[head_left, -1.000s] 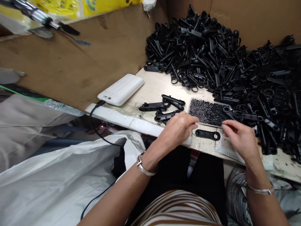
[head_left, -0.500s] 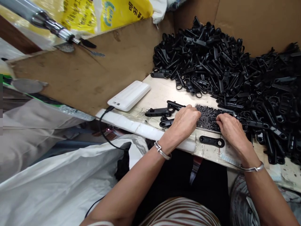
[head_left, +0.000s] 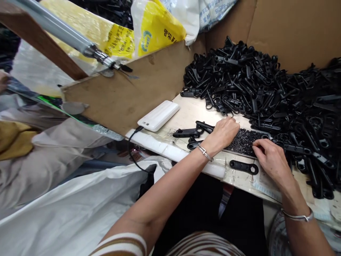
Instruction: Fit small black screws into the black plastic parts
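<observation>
My left hand point(head_left: 223, 133) rests palm down at the left end of a shallow tray of tiny black bits point(head_left: 243, 141), fingers curled onto it. My right hand point(head_left: 270, 159) sits at the tray's right front edge, fingertips pinched together at the bits; whether it holds one is hidden. A single flat black plastic piece point(head_left: 244, 166) lies on the table just in front of the tray, between my wrists. A few more black pieces point(head_left: 188, 133) lie left of my left hand.
A big heap of black plastic pieces point(head_left: 266, 89) fills the back and right of the table point(head_left: 186, 113). A white power bank point(head_left: 158, 115) with a black cable lies at the left. Cardboard walls point(head_left: 128, 96) surround the table. A white sack point(head_left: 66, 209) hangs open below left.
Both hands moved forward from the table's front edge onto the tray of small bits. The view has swung up and to the left.
</observation>
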Motion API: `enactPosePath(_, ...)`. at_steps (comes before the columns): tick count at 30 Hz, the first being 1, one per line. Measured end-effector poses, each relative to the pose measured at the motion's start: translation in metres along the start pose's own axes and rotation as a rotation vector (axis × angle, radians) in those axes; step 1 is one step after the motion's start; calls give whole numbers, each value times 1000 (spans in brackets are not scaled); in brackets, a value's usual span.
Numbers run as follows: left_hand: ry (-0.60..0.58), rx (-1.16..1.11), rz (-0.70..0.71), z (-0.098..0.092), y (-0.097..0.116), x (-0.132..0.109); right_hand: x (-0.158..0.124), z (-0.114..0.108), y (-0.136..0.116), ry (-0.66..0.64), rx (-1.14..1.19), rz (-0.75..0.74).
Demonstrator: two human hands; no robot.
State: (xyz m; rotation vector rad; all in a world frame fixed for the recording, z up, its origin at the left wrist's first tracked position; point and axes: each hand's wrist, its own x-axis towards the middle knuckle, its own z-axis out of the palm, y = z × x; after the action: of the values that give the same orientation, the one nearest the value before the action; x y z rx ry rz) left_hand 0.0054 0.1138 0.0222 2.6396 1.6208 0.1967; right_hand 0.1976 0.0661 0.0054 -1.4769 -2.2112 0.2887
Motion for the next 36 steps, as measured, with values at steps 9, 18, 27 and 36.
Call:
enactPosePath(9, -48, -91, 21, 2, -1, -9, -9, -1, -6, 21, 517, 316)
enactPosePath(18, 215, -749, -81, 4, -3, -16, -10, -2, -14, 41, 1088, 523)
enactPosePath(27, 257, -1723, -277, 17, 9, -29, -10, 4, -24, 103, 1314, 580)
enactPosePath(36, 288, -1842, -324, 11, 25, -44, -12, 3, -33, 90, 1323, 534)
